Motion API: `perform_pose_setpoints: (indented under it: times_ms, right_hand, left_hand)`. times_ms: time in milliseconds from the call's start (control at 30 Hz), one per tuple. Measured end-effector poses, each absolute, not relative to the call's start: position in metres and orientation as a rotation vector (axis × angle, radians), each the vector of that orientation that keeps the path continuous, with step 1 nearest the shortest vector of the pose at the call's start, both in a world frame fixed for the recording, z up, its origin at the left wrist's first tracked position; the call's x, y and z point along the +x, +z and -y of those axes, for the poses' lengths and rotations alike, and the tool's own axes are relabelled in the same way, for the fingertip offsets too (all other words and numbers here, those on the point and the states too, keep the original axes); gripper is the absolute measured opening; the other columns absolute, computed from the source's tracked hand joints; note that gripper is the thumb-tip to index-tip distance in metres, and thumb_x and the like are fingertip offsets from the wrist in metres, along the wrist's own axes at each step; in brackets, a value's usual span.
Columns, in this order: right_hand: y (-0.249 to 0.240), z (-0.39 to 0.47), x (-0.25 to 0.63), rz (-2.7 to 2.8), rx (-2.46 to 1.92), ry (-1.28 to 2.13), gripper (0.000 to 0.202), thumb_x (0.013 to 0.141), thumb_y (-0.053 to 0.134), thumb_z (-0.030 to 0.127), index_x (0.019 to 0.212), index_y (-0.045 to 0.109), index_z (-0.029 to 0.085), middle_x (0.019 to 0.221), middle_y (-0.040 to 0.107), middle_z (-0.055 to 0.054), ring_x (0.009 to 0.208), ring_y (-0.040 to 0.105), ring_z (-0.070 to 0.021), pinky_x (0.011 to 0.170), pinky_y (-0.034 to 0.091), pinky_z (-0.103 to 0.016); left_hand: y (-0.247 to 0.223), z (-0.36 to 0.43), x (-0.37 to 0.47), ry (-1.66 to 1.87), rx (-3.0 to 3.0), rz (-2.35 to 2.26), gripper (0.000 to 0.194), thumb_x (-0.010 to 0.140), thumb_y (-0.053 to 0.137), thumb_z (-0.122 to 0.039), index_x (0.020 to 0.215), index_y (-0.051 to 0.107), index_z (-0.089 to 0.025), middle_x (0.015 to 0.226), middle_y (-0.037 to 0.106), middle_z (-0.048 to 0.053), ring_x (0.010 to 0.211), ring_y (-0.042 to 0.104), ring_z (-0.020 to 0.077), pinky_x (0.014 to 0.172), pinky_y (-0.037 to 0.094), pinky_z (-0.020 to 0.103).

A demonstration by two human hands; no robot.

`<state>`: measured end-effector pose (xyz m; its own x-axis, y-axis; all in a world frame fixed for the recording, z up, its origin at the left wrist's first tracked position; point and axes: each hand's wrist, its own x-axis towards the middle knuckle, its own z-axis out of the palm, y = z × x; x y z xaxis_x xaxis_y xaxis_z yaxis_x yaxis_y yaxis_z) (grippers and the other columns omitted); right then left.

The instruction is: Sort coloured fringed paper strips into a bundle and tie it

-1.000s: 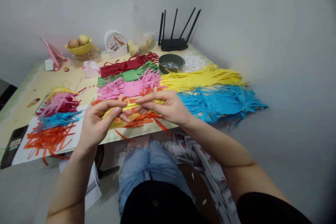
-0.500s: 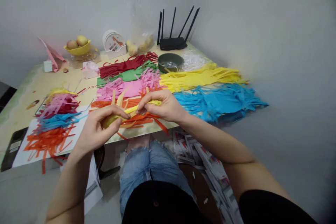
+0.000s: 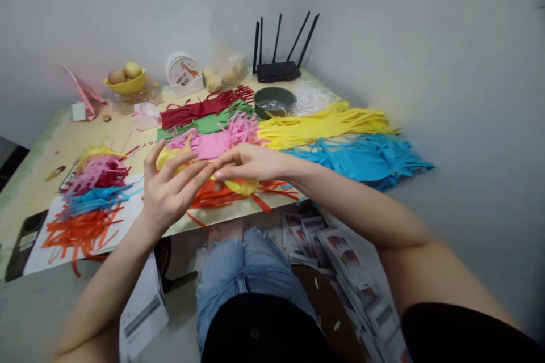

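My left hand (image 3: 172,190) is raised with its fingers spread, the fingertips meeting those of my right hand. My right hand (image 3: 253,163) pinches a yellow fringed paper strip (image 3: 242,186), mostly hidden by the hands; some yellow also shows behind my left fingers. Beneath the hands lies orange fringed paper (image 3: 219,197), its strips hanging towards the table's front edge. Just beyond is pink fringed paper (image 3: 212,144), then green fringed paper (image 3: 213,121) and dark red fringed paper (image 3: 204,108).
Yellow (image 3: 315,125) and blue fringed stacks (image 3: 361,160) lie at right. A green bowl (image 3: 275,101) and black router (image 3: 279,71) stand behind. At left, finished-looking tassels (image 3: 85,227) rest on white paper, beside a dark device (image 3: 25,244). Printed packets (image 3: 353,261) lie below the table.
The yellow strip was stretched between both pinching hands. My left fingers have since spread and lifted, and the hands have come together at the fingertips.
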<state>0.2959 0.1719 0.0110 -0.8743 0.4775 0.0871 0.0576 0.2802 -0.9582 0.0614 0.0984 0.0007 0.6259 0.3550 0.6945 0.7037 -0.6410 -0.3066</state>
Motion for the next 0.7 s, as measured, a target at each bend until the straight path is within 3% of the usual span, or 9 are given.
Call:
perform_pose_setpoints:
  times_ms: [100, 200, 333, 433, 533, 600, 700]
  right_hand:
    - [0.003, -0.169, 0.284, 2.009, -0.454, 1.843, 0.027, 0.085, 0.070, 0.038, 0.083, 0.068, 0.011, 0.074, 0.072, -0.002, 0.065, 0.060, -0.0087, 0.067, 0.046, -0.022]
    - [-0.005, -0.159, 0.274, 1.812, -0.438, 1.831, 0.027, 0.080, 0.077, 0.038, 0.082, 0.068, 0.012, 0.069, 0.070, 0.000, 0.065, 0.061, -0.0085, 0.067, 0.047, -0.022]
    - [-0.008, -0.153, 0.263, 1.625, -0.291, 1.719, 0.026, 0.081, 0.077, 0.039, 0.086, 0.071, 0.014, 0.071, 0.071, 0.000, 0.069, 0.066, -0.0105, 0.074, 0.053, -0.025]
    - [-0.005, -0.157, 0.255, 1.578, -0.210, 1.587, 0.023, 0.085, 0.075, 0.037, 0.091, 0.073, 0.015, 0.078, 0.073, -0.002, 0.078, 0.070, -0.0120, 0.082, 0.056, -0.028]
    - [0.000, -0.164, 0.248, 1.572, -0.261, 1.395, 0.018, 0.088, 0.070, 0.032, 0.094, 0.071, 0.015, 0.085, 0.074, -0.003, 0.081, 0.070, -0.0123, 0.083, 0.056, -0.027]
    - [0.002, -0.170, 0.243, 1.576, -0.362, 1.246, 0.015, 0.090, 0.068, 0.031, 0.094, 0.067, 0.016, 0.088, 0.073, -0.002, 0.082, 0.070, -0.0121, 0.081, 0.056, -0.025]
    - [0.005, -0.184, 0.240, 1.683, -0.530, 1.011, 0.016, 0.093, 0.062, 0.028, 0.105, 0.061, 0.018, 0.092, 0.073, -0.001, 0.080, 0.069, -0.0118, 0.077, 0.054, -0.024]
  left_hand:
    - [-0.005, -0.102, 0.056, -0.852, -2.208, 0.768, 0.039, 0.086, 0.072, -0.014, 0.119, 0.072, -0.035, 0.107, 0.079, -0.001, 0.114, 0.070, 0.0231, 0.122, 0.025, 0.055]
    - [-0.014, -0.105, 0.057, -0.970, -2.180, 0.886, 0.034, 0.087, 0.072, -0.017, 0.113, 0.075, -0.038, 0.099, 0.080, -0.002, 0.113, 0.070, 0.0243, 0.122, 0.024, 0.059]
    - [-0.020, -0.106, 0.075, -1.431, -2.125, 1.198, 0.020, 0.092, 0.064, -0.022, 0.103, 0.078, -0.032, 0.096, 0.080, 0.000, 0.113, 0.069, 0.0234, 0.120, 0.033, 0.056]
    - [-0.015, -0.108, 0.088, -1.787, -2.212, 1.499, 0.022, 0.095, 0.060, -0.030, 0.107, 0.079, -0.026, 0.117, 0.076, 0.006, 0.119, 0.067, 0.0243, 0.114, 0.043, 0.049]
    - [-0.007, -0.118, 0.094, -2.112, -2.422, 1.584, 0.027, 0.094, 0.062, -0.037, 0.112, 0.078, -0.025, 0.131, 0.070, 0.009, 0.130, 0.061, 0.0267, 0.113, 0.045, 0.044]
    - [-0.003, -0.128, 0.096, -2.290, -2.413, 1.607, 0.029, 0.092, 0.065, -0.041, 0.110, 0.079, -0.023, 0.130, 0.071, 0.010, 0.131, 0.060, 0.0276, 0.112, 0.045, 0.042]
    - [0.001, -0.150, 0.098, -2.417, -2.262, 1.691, 0.033, 0.089, 0.069, -0.047, 0.102, 0.081, -0.020, 0.115, 0.077, 0.010, 0.117, 0.068, 0.0275, 0.105, 0.050, 0.040]
